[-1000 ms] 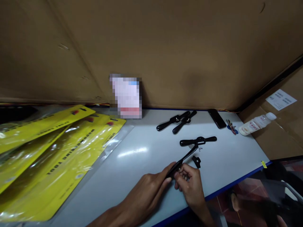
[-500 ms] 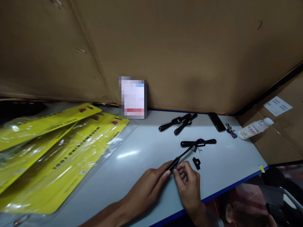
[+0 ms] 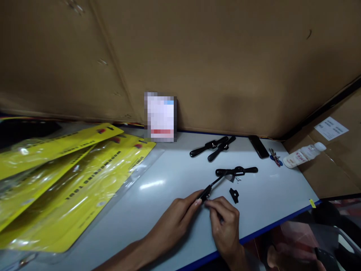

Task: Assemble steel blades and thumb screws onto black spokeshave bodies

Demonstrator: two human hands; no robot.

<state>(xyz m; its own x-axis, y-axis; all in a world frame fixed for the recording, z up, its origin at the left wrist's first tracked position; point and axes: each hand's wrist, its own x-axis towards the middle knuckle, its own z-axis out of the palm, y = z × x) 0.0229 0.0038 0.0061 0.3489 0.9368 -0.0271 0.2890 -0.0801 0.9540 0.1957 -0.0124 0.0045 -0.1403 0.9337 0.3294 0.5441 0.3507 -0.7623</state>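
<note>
My left hand (image 3: 183, 214) grips one end of a black spokeshave (image 3: 205, 192), its far handle slanting up and right above the table. My right hand (image 3: 225, 222) is curled close beside it, thumb and index fingertip at a small shiny screw on the tool's middle. Whatever those fingers pinch is hidden. Just beyond, another spokeshave body (image 3: 248, 171) lies with a flat blade (image 3: 230, 178) and small screws (image 3: 238, 180) by it. A black cap plate (image 3: 234, 195) rests right of the held tool.
Two more spokeshaves (image 3: 221, 148) lie crossed farther back. A phone (image 3: 258, 146), keys (image 3: 275, 158) and a bottle (image 3: 303, 155) stand along the right. Yellow plastic-wrapped cards (image 3: 93, 195) cover the left. A blurred-out card (image 3: 161, 118) leans on the cardboard wall (image 3: 211, 67).
My right hand has turned slightly, its index finger now reaching toward the screw and the other fingers folded lower. The held spokeshave has shifted slightly up. My view has moved a little.
</note>
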